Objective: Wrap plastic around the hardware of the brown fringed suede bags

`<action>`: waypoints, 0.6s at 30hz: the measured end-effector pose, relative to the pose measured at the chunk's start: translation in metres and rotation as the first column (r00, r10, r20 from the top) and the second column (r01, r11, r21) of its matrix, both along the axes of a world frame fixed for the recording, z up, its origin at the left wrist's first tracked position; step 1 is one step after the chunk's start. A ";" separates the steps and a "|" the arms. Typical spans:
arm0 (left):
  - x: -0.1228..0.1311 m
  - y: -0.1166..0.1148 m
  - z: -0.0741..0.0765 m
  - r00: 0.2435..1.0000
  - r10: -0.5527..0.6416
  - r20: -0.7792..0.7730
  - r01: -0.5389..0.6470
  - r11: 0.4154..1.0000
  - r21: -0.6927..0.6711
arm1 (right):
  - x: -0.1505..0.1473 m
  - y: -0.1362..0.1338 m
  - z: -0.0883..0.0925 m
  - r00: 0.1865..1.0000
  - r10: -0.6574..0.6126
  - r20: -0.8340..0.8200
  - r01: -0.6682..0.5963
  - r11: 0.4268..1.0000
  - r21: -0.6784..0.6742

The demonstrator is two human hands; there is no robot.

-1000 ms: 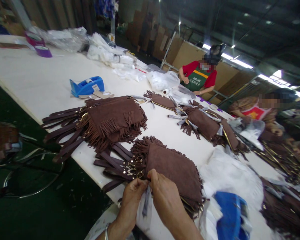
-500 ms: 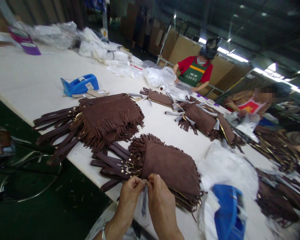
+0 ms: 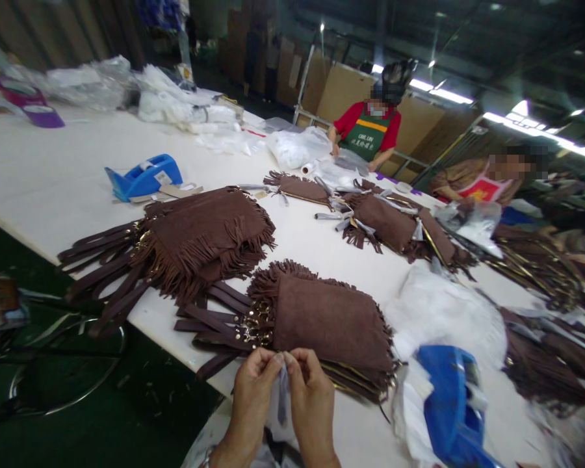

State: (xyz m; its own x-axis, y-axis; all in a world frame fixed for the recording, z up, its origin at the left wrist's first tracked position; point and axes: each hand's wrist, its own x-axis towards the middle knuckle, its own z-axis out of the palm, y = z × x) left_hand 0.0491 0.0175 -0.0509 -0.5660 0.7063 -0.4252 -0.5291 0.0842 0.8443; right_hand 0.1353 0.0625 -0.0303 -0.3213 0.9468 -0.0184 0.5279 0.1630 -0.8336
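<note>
My left hand (image 3: 252, 398) and my right hand (image 3: 312, 398) meet fingertip to fingertip in front of a stack of brown fringed pouches (image 3: 329, 318). Both pinch the top of a narrow strip in greyish, see-through wrapping (image 3: 282, 398), which hangs down between them. Fingers hide its upper end. Wrist straps with gold clasps (image 3: 251, 324) stick out from the left side of the stack. Gold zips show along its near edge. Farther left lies a second stack of fringed pouches (image 3: 205, 227), its straps pointing left over the table edge.
Blue tape dispensers stand at right (image 3: 451, 403) and back left (image 3: 149, 177). White wrapping (image 3: 443, 312) lies right of the near stack. More pouches (image 3: 383, 224) lie beyond. Two co-workers (image 3: 365, 133) are across the white table (image 3: 78, 149). A metal-ringed stool (image 3: 68, 390) stands left.
My fingertips stay together on the wrapped strip; my right hand has turned slightly and come closer to the left. The camera view has shifted a little.
</note>
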 end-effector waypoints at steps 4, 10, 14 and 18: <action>0.001 0.001 0.001 1.000 0.007 -0.009 -0.007 1.000 0.012 | 0.008 -0.004 -0.004 0.999 0.048 0.027 -0.050 0.994 0.100; 0.002 0.003 0.006 1.000 0.029 -0.005 -0.029 0.999 0.033 | 0.016 -0.014 -0.005 0.978 0.152 0.142 -0.197 0.893 0.404; 0.002 0.002 0.006 0.998 0.033 0.059 -0.034 0.999 0.013 | 0.013 -0.021 -0.008 0.959 0.201 0.199 -0.266 0.880 0.393; 0.003 -0.001 0.003 0.981 0.064 0.183 -0.070 0.997 0.023 | 0.011 -0.025 -0.013 0.978 0.173 0.118 -0.202 0.927 0.317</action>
